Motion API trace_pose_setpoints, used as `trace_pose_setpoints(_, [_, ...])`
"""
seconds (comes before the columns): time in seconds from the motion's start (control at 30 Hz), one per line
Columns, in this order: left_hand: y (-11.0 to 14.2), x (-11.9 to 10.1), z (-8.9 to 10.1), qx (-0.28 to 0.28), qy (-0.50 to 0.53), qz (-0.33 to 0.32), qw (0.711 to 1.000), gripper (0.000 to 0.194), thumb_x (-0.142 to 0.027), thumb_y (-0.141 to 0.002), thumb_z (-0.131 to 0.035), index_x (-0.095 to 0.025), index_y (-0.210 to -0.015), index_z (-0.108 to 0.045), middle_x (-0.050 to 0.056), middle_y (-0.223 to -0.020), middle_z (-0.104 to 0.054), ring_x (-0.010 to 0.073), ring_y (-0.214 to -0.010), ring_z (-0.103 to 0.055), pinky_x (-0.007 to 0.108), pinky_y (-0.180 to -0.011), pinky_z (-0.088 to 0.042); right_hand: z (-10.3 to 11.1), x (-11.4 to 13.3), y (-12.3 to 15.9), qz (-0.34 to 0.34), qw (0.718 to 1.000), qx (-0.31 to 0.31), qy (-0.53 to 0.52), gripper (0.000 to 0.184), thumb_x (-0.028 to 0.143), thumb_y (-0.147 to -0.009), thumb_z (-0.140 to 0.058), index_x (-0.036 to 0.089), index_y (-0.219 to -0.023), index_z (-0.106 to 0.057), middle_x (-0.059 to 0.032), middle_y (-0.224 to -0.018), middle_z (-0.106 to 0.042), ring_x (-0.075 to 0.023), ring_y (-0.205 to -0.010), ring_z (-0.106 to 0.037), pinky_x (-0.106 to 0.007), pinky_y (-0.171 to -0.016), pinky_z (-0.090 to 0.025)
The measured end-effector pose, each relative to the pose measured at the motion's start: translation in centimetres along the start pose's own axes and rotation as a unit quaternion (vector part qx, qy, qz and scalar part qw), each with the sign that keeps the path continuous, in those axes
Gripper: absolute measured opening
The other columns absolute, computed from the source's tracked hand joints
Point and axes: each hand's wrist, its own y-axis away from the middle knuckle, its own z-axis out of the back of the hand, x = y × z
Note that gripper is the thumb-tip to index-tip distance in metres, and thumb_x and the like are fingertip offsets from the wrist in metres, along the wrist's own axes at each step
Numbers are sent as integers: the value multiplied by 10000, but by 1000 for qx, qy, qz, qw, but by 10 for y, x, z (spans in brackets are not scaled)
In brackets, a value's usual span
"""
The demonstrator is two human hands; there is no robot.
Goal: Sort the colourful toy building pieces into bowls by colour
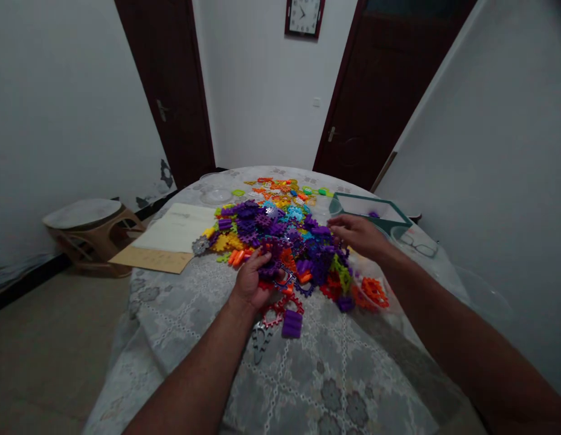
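Note:
A heap of plastic gear toys (pixel 248 220), mostly purple, is spread across the table. At its near side my left hand (pixel 252 279) is closed on a purple toy gear (pixel 271 257), thumb on top. My right hand (pixel 359 234) reaches to the heap's right side, fingers bent together by a purple piece (pixel 322 231); what they pinch, if anything, is hidden. Closer to me lie red gear rings (pixel 272 315), a purple ridged block (pixel 291 324) and a grey pointed piece (pixel 261 341). Orange gears (pixel 374 293) sit in a clear plastic bag below my right wrist.
A green-rimmed box (pixel 398 211) stands at the back right, near eyeglasses (pixel 420 246). On the left lie paper sheets (pixel 176 226) and a brown envelope (pixel 156 258). Smaller colourful pieces (pixel 275 188) are scattered behind the heap. A stool (pixel 87 229) is beyond the patterned tablecloth (pixel 180 338).

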Motion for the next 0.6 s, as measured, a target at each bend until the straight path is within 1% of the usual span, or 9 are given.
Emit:
trace_pose_setpoints(0.03, [0, 0, 0, 6, -3, 2, 1000, 353, -36, -733, -771, -199, -1032, -680, 39, -986, -756, 172, -752, -707, 250, -518, -569, -13, 8, 11, 30, 999, 45, -3, 176, 256, -927, -727, 242, -1090, -793, -71, -988, -809, -183, -717, -712, -293, -616, -567])
trace_pose_setpoints(0.1, [0, 0, 1, 18, -9, 6, 1000, 357, -44, -741, -770, -196, -1050, -678, 54, -1012, -762, 182, -766, -716, 252, -522, -573, -39, 22, 30, 78, 992, 97, 0, 204, 230, -899, -766, 288, -1091, -801, -52, -1029, -817, -218, -832, -735, -333, -719, -587])
trace_pose_setpoints(0.17, [0, 1, 1, 25, -15, 10, 1000, 351, -46, -748, -763, -190, -1057, -678, 57, -1002, -763, 181, -746, -716, 252, -517, -573, -61, 31, 45, 98, 989, 113, 10, 262, 201, -891, -770, 304, -1131, -789, -44, -1049, -817, -234, -896, -738, -349, -771, -576])
trace_pose_setpoints(0.23, [0, 1, 0, 26, -25, 13, 999, 331, -46, -756, -752, -184, -1048, -678, 56, -974, -761, 179, -714, -712, 253, -508, -572, -78, 36, 54, 90, 989, 115, 25, 248, 183, -909, -737, 287, -1131, -772, -41, -999, -809, -220, -844, -723, -330, -733, -543])
trace_pose_setpoints(0.3, [0, 2, -1, 24, -39, 15, 999, 302, -50, -773, -742, -183, -1036, -677, 55, -949, -760, 181, -693, -712, 259, -507, -578, -90, 37, 60, 82, 989, 111, 48, 173, 173, -929, -694, 249, -1072, -755, -39, -925, -784, -198, -771, -687, -303, -673, -491])
trace_pose_setpoints(0.37, [1, 2, -2, 17, -53, 14, 998, 276, -49, -790, -733, -184, -1023, -676, 49, -918, -756, 179, -673, -710, 263, -513, -587, -95, 38, 63, 76, 989, 101, 76, 117, 155, -937, -657, 219, -1005, -729, -31, -860, -751, -179, -721, -648, -287, -637, -439])
trace_pose_setpoints(0.43, [2, 1, -5, -1, -67, 18, 998, 274, -33, -797, -717, -189, -1018, -674, 38, -888, -750, 173, -654, -708, 261, -519, -593, -94, 37, 66, 70, 989, 86, 99, 123, 138, -936, -634, 207, -1003, -711, -25, -843, -737, -172, -709, -634, -282, -630, -411])
trace_pose_setpoints(0.53, [2, 0, -8, -24, -92, 32, 995, 272, -26, -808, -703, -200, -1013, -662, 29, -864, -751, 172, -635, -709, 263, -521, -602, -87, 36, 73, 66, 989, 54, 119, 185, 156, -957, -620, 219, -1106, -707, -31, -895, -759, -186, -774, -668, -289, -675, -426])
trace_pose_setpoints(0.6, [1, 0, -10, -25, -105, 40, 993, 279, -33, -817, -686, -201, -1039, -665, 47, -892, -767, 177, -633, -714, 257, -502, -594, -77, 37, 82, 62, 989, 26, 129, 208, 185, -983, -606, 230, -1159, -708, -43, -940, -772, -203, -838, -690, -303, -725, -452])
